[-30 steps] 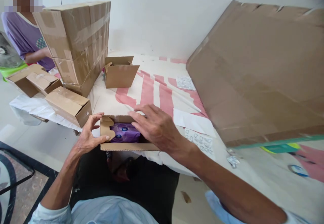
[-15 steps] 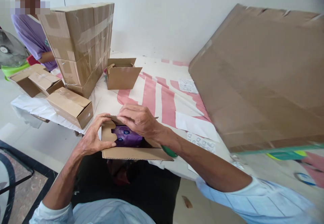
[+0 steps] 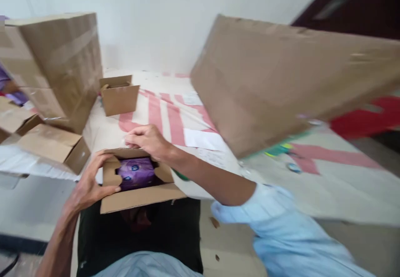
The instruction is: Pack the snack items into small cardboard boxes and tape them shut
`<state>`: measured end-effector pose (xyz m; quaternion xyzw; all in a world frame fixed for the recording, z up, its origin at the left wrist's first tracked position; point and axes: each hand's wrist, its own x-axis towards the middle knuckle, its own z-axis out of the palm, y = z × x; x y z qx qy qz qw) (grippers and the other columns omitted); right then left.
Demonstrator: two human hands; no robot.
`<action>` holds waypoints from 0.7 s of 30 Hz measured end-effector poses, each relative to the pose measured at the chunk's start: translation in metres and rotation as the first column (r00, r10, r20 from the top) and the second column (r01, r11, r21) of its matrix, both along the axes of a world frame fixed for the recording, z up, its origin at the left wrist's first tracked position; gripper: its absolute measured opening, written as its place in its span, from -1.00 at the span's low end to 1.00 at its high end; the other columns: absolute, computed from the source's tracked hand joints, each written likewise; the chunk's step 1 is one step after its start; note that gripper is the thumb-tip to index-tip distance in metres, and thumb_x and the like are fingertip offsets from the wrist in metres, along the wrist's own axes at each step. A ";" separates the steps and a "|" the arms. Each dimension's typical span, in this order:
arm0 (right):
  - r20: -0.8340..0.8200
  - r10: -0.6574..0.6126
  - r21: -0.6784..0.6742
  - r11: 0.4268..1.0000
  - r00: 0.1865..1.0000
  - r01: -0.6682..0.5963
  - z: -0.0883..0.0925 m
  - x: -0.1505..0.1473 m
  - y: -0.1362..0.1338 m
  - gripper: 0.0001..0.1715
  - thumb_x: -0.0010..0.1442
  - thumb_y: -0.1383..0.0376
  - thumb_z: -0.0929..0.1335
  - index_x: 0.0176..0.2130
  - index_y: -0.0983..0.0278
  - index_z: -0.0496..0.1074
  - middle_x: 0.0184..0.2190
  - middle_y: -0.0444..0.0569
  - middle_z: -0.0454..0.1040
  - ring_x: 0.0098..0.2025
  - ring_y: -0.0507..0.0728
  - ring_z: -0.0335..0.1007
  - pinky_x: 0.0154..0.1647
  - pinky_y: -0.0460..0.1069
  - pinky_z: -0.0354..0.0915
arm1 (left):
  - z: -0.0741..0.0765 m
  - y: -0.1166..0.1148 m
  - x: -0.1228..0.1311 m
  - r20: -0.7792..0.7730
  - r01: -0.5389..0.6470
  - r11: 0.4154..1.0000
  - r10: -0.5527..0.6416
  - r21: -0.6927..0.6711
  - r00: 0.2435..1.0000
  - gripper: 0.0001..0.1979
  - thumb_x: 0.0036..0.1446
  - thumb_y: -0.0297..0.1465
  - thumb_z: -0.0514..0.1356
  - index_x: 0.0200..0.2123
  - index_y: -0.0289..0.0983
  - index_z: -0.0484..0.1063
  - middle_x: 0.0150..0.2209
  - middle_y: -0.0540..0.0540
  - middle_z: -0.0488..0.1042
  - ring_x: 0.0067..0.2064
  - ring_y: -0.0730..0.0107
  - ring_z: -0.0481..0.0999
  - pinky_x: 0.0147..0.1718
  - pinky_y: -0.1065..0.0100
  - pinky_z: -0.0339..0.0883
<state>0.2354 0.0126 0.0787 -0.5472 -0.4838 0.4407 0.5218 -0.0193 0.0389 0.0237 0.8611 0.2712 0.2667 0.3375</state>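
My left hand (image 3: 93, 181) grips the left end of an open cardboard box (image 3: 142, 197), thumb on the near side and fingers on the far side. Inside the box lies a purple wrapped package (image 3: 137, 172) with small blue round marks. The near flap is folded outward, and notched end flaps stand at the left and right. My right hand (image 3: 148, 141) is just over the far edge of the box, its fingers curled together. What they pinch, if anything, is too blurred to tell. A green rounded thing (image 3: 181, 176) shows partly beneath my right forearm.
Taped cartons (image 3: 62, 64) are stacked at the left, with a smaller closed box (image 3: 54, 143) before them. Another open box (image 3: 121, 99) stands farther back on the striped cloth (image 3: 175, 122). A large cardboard carton (image 3: 281, 76) leans at the right. White paper (image 3: 204, 139) lies near it.
The view has swung right, so things sit farther left. My right hand has moved off the box opening to its far edge, and more of the purple package shows. My left hand keeps its grip.
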 end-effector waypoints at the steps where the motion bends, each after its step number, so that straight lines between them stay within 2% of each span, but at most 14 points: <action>1: -0.044 0.005 -0.032 0.999 0.999 -0.007 0.003 0.001 0.002 -0.69 0.03 0.15 0.61 -0.52 0.28 0.58 -0.54 -0.10 0.57 -0.46 0.02 0.42 -0.36 -0.08 0.40 | 0.000 0.003 0.000 -0.007 -0.003 1.000 0.003 0.025 1.000 -0.29 0.15 -0.05 0.48 0.28 -0.12 0.39 0.33 -0.28 0.39 0.35 -0.17 0.45 0.32 -0.14 0.43; 3: -0.137 0.060 -0.114 0.991 0.989 -0.076 0.009 0.006 0.007 -0.70 0.05 0.25 0.63 -0.54 0.29 0.55 -0.55 -0.12 0.57 -0.46 -0.01 0.46 -0.36 -0.12 0.41 | -0.004 0.012 -0.001 -0.008 -0.006 0.997 0.006 0.080 1.000 -0.30 0.17 -0.05 0.46 0.29 -0.09 0.37 0.36 -0.26 0.37 0.37 -0.19 0.44 0.31 -0.17 0.44; 6: -0.193 0.133 -0.185 0.968 0.972 -0.170 0.019 0.019 0.014 -0.71 0.10 0.39 0.63 -0.54 0.30 0.54 -0.53 -0.13 0.58 -0.46 -0.03 0.49 -0.35 -0.16 0.44 | -0.012 0.024 0.000 -0.026 0.010 0.987 -0.006 0.159 1.000 -0.29 0.14 -0.01 0.46 0.29 -0.02 0.37 0.36 -0.19 0.37 0.38 -0.25 0.42 0.36 -0.30 0.36; 8: -0.151 0.161 -0.200 0.961 0.975 -0.190 0.025 0.024 0.015 -0.68 0.13 0.47 0.61 -0.55 0.31 0.53 -0.54 -0.14 0.58 -0.47 -0.05 0.49 -0.36 -0.18 0.45 | -0.016 0.027 0.002 -0.032 0.012 0.982 -0.006 0.187 0.999 -0.29 0.13 0.01 0.44 0.29 0.02 0.38 0.35 -0.16 0.39 0.36 -0.26 0.43 0.35 -0.32 0.35; 12: 0.038 0.219 -0.184 0.961 0.975 -0.208 0.030 0.026 0.010 -0.57 0.21 0.53 0.55 -0.60 0.32 0.45 -0.59 -0.16 0.53 -0.51 -0.04 0.49 -0.46 -0.20 0.41 | -0.018 0.028 0.007 -0.050 0.026 0.969 -0.014 0.245 0.999 -0.34 0.16 0.01 0.41 0.28 0.00 0.41 0.32 -0.15 0.43 0.33 -0.22 0.47 0.33 -0.22 0.41; 14: 0.061 0.186 -0.159 0.972 0.981 -0.175 0.028 0.025 0.005 -0.57 0.23 0.52 0.54 -0.59 0.32 0.43 -0.58 -0.17 0.51 -0.53 -0.04 0.49 -0.51 -0.20 0.39 | -0.017 0.029 0.009 -0.061 0.053 0.956 -0.037 0.288 0.997 -0.34 0.16 0.00 0.42 0.27 -0.02 0.42 0.30 -0.16 0.44 0.32 -0.18 0.49 0.32 -0.15 0.44; 16: 0.010 0.109 -0.129 0.986 0.994 -0.107 0.025 0.024 -0.001 -0.59 0.26 0.52 0.52 -0.55 0.32 0.41 -0.56 -0.20 0.51 -0.56 -0.05 0.49 -0.53 -0.20 0.40 | -0.016 0.031 0.010 -0.074 0.075 0.947 -0.055 0.314 0.996 -0.35 0.17 -0.01 0.41 0.27 -0.02 0.42 0.31 -0.15 0.44 0.32 -0.15 0.50 0.31 -0.09 0.46; 19: -0.103 0.008 -0.134 0.991 0.995 -0.022 0.019 0.026 -0.007 -0.60 0.33 0.52 0.46 -0.51 0.32 0.40 -0.53 -0.22 0.51 -0.57 -0.07 0.50 -0.53 -0.21 0.41 | -0.015 0.038 0.013 -0.087 0.116 0.941 -0.093 0.317 0.992 -0.36 0.19 -0.02 0.42 0.28 -0.01 0.41 0.35 -0.16 0.42 0.34 -0.17 0.49 0.30 -0.11 0.47; 21: -0.138 -0.012 -0.169 0.985 0.990 -0.012 0.015 0.029 -0.008 -0.62 0.35 0.50 0.44 -0.50 0.32 0.42 -0.53 -0.21 0.52 -0.56 -0.07 0.52 -0.53 -0.22 0.39 | -0.015 0.042 0.016 -0.094 0.146 0.938 -0.122 0.315 0.988 -0.37 0.20 -0.04 0.42 0.28 -0.01 0.42 0.36 -0.19 0.41 0.33 -0.18 0.50 0.29 -0.15 0.49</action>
